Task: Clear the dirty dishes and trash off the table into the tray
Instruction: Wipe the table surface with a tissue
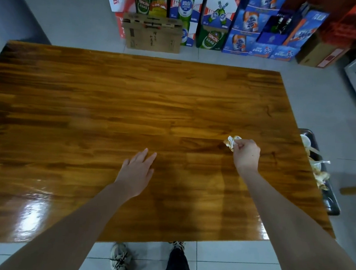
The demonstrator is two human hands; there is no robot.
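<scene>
Black tray (330, 203) at three o'clock sits half hidden behind the table (132, 110). The right hand (247, 154) pinches a crumpled napkin (231, 141), the left hand (137, 172) lies spread, and cartons (203, 19) stand at twelve.

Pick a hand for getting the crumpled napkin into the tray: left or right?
Right. The right hand pinches the crumpled napkin, and the tray lies just right of the table. The left hand is open, farther away.

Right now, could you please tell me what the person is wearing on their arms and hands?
Nothing shows: the left hand and right hand are bare, without gloves, rings or a watch, and no sleeves are in view up either arm.
</scene>
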